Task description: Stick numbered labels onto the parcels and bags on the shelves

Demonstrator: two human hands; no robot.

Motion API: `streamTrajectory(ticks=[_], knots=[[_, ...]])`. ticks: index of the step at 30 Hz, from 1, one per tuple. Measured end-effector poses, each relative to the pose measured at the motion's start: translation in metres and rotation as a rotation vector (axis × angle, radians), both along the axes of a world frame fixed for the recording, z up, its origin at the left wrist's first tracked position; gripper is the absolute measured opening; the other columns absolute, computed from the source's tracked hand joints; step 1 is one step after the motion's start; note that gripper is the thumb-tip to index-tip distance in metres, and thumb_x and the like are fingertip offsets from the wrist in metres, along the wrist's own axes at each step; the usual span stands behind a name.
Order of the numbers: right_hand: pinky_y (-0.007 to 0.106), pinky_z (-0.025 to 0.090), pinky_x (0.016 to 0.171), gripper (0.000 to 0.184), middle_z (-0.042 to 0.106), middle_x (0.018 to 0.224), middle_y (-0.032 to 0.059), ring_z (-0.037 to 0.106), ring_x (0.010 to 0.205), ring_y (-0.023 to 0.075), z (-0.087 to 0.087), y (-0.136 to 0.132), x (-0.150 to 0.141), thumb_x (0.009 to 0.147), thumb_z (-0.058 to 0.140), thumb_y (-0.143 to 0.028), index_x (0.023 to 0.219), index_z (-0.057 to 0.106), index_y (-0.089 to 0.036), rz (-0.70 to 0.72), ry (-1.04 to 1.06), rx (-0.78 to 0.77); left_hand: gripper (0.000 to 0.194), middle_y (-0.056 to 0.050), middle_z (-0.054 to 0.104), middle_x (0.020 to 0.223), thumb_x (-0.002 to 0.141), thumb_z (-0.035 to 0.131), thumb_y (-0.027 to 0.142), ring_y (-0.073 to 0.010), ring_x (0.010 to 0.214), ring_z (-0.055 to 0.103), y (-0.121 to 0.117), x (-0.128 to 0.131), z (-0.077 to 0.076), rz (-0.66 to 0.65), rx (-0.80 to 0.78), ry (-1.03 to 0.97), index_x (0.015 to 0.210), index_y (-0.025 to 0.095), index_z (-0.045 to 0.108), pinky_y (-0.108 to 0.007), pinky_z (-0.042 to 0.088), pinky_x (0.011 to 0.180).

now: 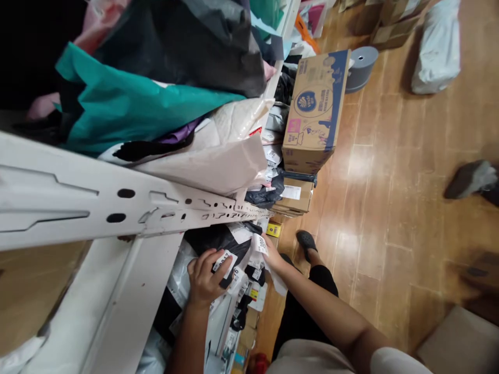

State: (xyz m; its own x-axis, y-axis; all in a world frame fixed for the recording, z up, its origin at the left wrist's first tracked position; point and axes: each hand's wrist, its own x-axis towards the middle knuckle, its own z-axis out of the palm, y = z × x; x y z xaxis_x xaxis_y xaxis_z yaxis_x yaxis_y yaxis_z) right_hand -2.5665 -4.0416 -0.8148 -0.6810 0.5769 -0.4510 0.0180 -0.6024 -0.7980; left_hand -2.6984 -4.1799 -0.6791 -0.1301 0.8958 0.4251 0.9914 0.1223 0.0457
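My left hand [209,275] has its fingers curled over a black plastic parcel [218,240], gripping it beside a white number label [225,264]. That parcel lies among other bagged parcels on the shelf, below the white perforated upright [171,208]. At the shelf's outer edge, my right hand [272,255] is closed on a white label strip [260,244] printed with numbers. The strip hangs down past my wrist. Under my hands, more labelled parcels [255,274] are packed along the shelf; their lower parts are hidden.
Teal, black and pale bags [156,109] bulge over the upper shelf. A large printed carton [315,111] stands on the wooden floor [374,208] beside the rack, near a grey roll [362,67]. A white wrapped package [436,49] lies farther off. Another person's shoe [470,179] shows at right.
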Motion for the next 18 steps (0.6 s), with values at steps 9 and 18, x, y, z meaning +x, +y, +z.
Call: streamTrajectory(ticks=[9,18], knots=[[0.028,0.042,0.068,0.051,0.063,0.067,0.0035,0.054,0.066,0.0163,-0.001,0.014,-0.019,0.076,0.053,-0.065,0.066,0.062,-0.015,-0.018,-0.283,0.112,0.034,-0.008,0.071,0.104,0.072,0.074,0.029,-0.0264,0.102,0.063,-0.010,-0.001,-0.006,-0.002,0.002,-0.027,0.105,0.026,0.071,-0.042,0.036,0.084],[0.027,0.039,0.058,0.043,0.062,0.059,0.0018,0.051,0.058,0.0158,0.014,0.029,-0.039,0.067,0.069,-0.056,0.066,0.068,-0.013,0.041,-0.410,0.203,0.035,-0.006,0.070,0.109,0.072,0.071,0.025,-0.0255,0.106,0.061,-0.012,0.001,-0.007,0.031,-0.016,-0.060,0.107,0.027,0.069,-0.041,0.036,0.086]])
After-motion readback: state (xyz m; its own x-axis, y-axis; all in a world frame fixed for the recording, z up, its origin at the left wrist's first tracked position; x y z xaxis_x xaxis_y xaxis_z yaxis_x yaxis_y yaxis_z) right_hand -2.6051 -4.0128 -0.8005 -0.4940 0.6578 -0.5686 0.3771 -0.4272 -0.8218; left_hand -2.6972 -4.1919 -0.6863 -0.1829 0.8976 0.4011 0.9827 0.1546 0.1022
